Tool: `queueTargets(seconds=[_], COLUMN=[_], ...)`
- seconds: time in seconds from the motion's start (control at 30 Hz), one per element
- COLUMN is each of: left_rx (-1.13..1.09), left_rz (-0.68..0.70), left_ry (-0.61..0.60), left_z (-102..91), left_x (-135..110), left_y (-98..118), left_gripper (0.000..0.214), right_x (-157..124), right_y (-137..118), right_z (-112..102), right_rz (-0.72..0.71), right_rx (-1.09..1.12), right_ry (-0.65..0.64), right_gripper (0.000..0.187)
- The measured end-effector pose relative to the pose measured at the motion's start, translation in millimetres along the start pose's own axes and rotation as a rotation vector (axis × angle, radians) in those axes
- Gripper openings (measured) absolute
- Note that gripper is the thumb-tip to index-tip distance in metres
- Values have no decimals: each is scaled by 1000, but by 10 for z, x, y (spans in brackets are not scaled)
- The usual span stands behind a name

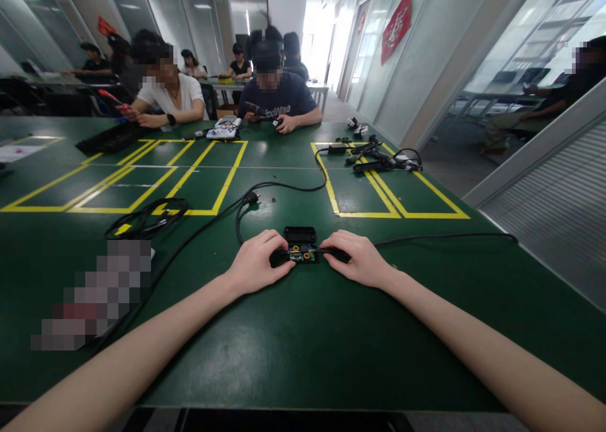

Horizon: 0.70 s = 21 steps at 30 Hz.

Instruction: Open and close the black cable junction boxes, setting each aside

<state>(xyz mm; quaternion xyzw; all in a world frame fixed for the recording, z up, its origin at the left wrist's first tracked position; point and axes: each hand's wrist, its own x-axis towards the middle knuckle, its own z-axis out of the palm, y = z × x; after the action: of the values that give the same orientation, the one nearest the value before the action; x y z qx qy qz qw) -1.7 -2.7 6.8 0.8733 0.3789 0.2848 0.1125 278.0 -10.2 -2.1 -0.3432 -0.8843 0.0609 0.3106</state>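
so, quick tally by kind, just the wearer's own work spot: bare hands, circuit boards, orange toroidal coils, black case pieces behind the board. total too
Bare hands: 2 (left hand, right hand)
Circuit board: 1
Orange toroidal coils: 2
Black case piece behind the board: 1
Total: 6

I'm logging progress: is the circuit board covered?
No, the board shows its coils openly between the left hand and the right hand, with a black shell piece behind it.
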Motion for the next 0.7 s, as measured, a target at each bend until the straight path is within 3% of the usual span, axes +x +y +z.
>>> queueTargets(seconds=[0.43,0.7], left_rx=[-43,8], left_rz=[-7,-7], left_ry=[-31,-38], left_z=[8,10], left_x=[2,13], left_y=[-16,10], left_gripper=[19,17], right_x=[6,45], right_y=[32,7], right_z=[-49,-83], right_rz=[-119,-100], right_rx=[-38,-40], right_ry=[-82,-120], right_gripper=[28,28])
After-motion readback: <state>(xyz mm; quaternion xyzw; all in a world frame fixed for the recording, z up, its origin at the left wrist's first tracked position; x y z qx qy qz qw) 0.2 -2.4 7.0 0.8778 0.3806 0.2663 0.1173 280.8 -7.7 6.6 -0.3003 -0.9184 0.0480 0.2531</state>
